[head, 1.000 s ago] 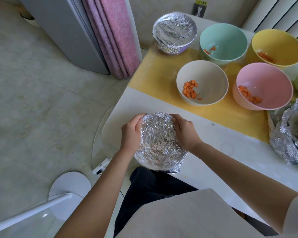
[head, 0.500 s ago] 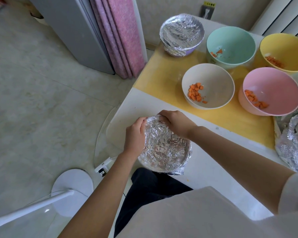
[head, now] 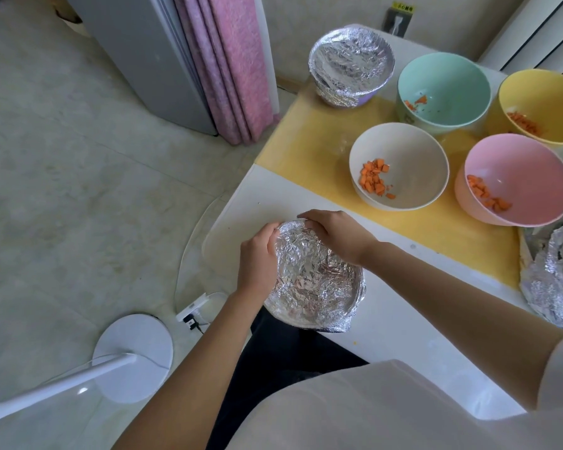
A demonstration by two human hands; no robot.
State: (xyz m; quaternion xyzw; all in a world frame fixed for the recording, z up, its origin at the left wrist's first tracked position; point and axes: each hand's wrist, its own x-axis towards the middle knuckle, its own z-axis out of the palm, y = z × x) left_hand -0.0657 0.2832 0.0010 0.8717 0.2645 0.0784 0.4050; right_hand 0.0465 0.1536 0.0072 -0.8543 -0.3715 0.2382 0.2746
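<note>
Head view: the foil-covered bowl (head: 316, 280) stands on the tabletop (head: 403, 303), well to the person's side of the white bowl (head: 413, 164) of carrot pieces, with its near rim overhanging the edge. The left hand (head: 257, 254) cups the rim away from the white bowl, fingers curled on the foil. The right hand (head: 335, 235), a second ago on the opposite side, has worked round to the rim facing the white bowl and grips there. In judgement, the foil is being crimped section by section, with the near rim outstanding.
</note>
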